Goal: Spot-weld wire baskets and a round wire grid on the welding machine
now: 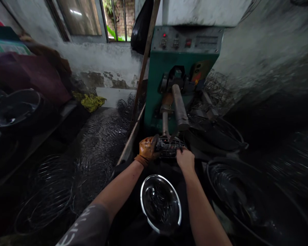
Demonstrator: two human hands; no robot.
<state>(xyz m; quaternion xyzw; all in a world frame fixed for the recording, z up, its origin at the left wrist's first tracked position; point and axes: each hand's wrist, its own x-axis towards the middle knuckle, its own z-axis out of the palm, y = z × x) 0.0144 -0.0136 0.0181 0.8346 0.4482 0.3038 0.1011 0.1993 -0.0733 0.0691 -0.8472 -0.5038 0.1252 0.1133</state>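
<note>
My left hand (148, 149), in a stained orange work glove, is closed on the left end of a small wire basket (166, 152). Bare, my right hand (185, 159) pinches the right end of the same piece, fingers partly hidden. The wire piece lies tilted at the tips of a green spot welding machine (154, 78), below its thick upper arm (180, 107). A thinner lower arm (165, 123) comes down to the wire, where a small orange glow shows. Below my hands rests a shiny metal bowl (180, 208) with short dark wire pieces inside.
Heaped wire rings and frames (100, 136) cover the floor at left. A large dark basin (248, 194) with wire stands at right, a round wire-filled tub (220, 136) behind it. Black buckets (17, 106) stand far left. A wooden board (130, 136) runs along the machine's left side.
</note>
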